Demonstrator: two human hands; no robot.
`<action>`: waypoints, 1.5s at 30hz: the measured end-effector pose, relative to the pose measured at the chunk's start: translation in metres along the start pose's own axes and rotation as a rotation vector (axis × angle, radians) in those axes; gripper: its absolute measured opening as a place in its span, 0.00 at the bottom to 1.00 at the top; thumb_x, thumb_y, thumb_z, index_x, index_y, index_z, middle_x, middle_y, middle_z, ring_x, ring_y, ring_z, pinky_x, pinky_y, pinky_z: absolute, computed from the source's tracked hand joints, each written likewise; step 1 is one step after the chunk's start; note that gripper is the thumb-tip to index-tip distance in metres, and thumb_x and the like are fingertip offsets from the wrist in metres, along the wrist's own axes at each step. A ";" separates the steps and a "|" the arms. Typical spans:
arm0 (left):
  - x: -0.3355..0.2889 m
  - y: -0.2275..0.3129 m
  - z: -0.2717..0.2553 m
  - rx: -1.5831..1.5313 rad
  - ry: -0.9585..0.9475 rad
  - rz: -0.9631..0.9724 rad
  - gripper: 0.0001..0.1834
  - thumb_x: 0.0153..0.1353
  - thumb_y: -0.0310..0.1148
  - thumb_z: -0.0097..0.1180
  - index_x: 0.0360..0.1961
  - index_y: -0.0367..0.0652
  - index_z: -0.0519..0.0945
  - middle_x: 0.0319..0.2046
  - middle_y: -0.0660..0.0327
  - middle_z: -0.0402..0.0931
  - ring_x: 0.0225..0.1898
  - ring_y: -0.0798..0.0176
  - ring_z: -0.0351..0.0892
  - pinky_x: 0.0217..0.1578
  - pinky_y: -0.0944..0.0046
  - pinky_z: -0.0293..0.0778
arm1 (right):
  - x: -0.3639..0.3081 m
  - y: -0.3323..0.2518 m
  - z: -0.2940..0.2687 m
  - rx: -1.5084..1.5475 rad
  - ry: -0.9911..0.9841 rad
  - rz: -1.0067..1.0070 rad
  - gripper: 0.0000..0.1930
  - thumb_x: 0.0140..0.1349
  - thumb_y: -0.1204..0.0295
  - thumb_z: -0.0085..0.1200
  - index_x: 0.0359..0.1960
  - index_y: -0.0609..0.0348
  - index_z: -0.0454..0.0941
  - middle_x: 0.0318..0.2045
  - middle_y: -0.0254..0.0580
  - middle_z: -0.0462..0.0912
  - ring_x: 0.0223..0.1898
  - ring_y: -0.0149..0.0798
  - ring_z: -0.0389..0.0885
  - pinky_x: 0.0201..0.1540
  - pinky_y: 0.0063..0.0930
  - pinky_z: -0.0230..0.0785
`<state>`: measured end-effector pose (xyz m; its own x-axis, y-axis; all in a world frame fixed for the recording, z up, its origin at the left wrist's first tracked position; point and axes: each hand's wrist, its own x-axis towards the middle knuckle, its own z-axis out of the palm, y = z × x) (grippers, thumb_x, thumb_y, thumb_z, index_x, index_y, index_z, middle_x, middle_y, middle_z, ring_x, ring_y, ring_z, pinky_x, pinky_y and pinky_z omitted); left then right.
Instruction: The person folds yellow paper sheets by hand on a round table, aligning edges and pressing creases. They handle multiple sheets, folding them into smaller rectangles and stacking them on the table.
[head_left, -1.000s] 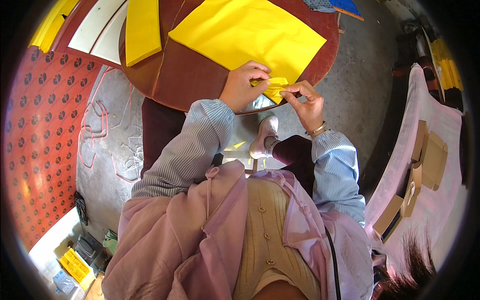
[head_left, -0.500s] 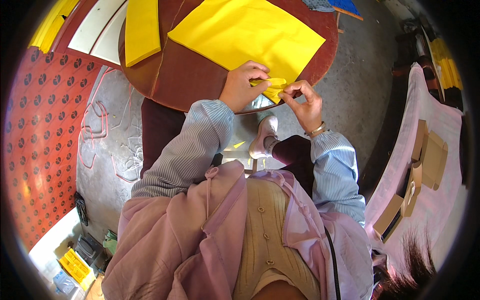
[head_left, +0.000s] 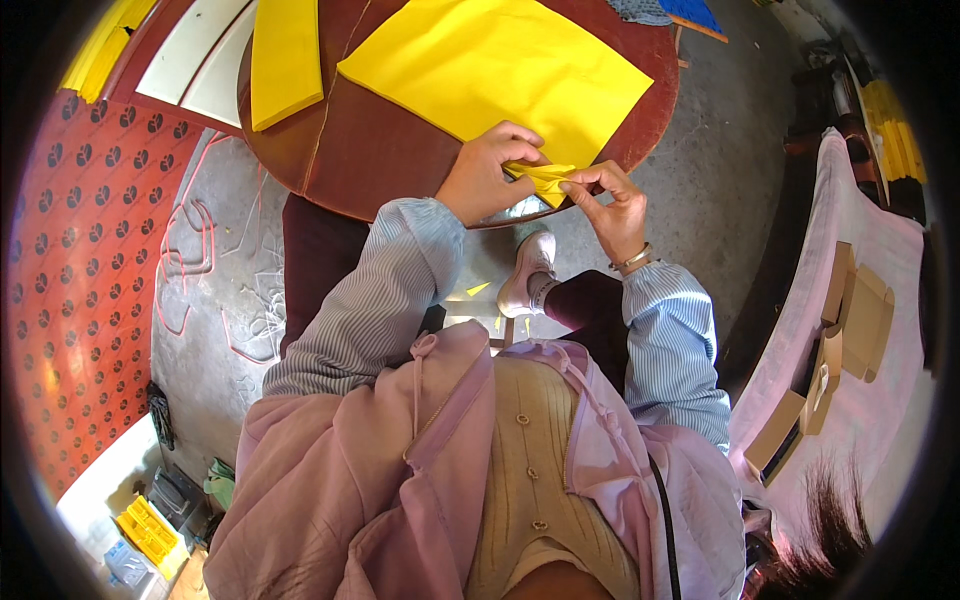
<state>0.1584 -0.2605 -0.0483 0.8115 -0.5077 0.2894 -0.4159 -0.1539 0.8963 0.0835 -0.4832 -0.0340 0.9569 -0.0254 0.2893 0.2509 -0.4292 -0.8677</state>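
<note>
A large flat yellow sheet (head_left: 500, 75), which looks like cloth, lies on the round reddish-brown table (head_left: 390, 150). Its near corner is bunched into folds at the table's front edge. My left hand (head_left: 490, 172) pinches the gathered folds from the left, thumb below and fingers above. From the right, my right hand (head_left: 610, 205) pinches the same folds between thumb and fingertips. Part of the bunched corner is hidden behind my fingers. To the left on the table lies a long folded yellow stack (head_left: 285, 65), apart from both hands.
Patterned red sheeting (head_left: 95, 270) covers the left side. Loose wire and tubing (head_left: 195, 240) lie on the concrete floor. At the right, opened cardboard boxes (head_left: 865, 320) rest on a pink cloth (head_left: 900, 250). A blue item (head_left: 697, 15) sits beyond the table's far right.
The bunched folds between my hands look flatter and more pressed together. Both hands have shifted only slightly, still pinching the corner.
</note>
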 end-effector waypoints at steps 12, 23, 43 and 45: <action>0.001 -0.003 0.009 0.008 0.112 -0.050 0.11 0.60 0.30 0.73 0.40 0.36 0.88 0.49 0.55 0.86 0.48 0.58 0.88 0.51 0.64 0.82 | 0.000 -0.003 -0.004 -0.062 -0.030 -0.121 0.13 0.57 0.81 0.75 0.42 0.63 0.85 0.38 0.38 0.85 0.38 0.32 0.86 0.43 0.25 0.83; 0.002 -0.004 0.010 0.010 0.126 -0.052 0.10 0.60 0.29 0.73 0.40 0.36 0.88 0.49 0.56 0.86 0.48 0.58 0.88 0.51 0.64 0.83 | -0.003 -0.002 -0.005 -0.066 -0.035 -0.097 0.14 0.56 0.79 0.76 0.44 0.60 0.89 0.36 0.37 0.84 0.38 0.35 0.85 0.43 0.28 0.80; 0.001 0.001 0.001 0.007 0.037 -0.047 0.10 0.59 0.25 0.66 0.42 0.36 0.87 0.53 0.56 0.84 0.52 0.57 0.87 0.53 0.63 0.81 | 0.002 -0.004 -0.002 0.012 -0.024 0.054 0.07 0.60 0.77 0.74 0.38 0.63 0.90 0.31 0.37 0.86 0.32 0.29 0.84 0.37 0.24 0.75; 0.000 0.002 0.000 0.007 0.004 -0.034 0.10 0.58 0.25 0.65 0.42 0.36 0.87 0.53 0.56 0.84 0.52 0.56 0.86 0.53 0.63 0.81 | 0.002 -0.003 -0.001 0.031 -0.019 0.065 0.06 0.60 0.78 0.74 0.38 0.63 0.90 0.31 0.36 0.86 0.32 0.29 0.84 0.37 0.24 0.75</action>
<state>0.1579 -0.2606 -0.0464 0.8268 -0.4987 0.2602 -0.3911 -0.1771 0.9031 0.0847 -0.4831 -0.0306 0.9739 -0.0348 0.2243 0.1923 -0.3986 -0.8967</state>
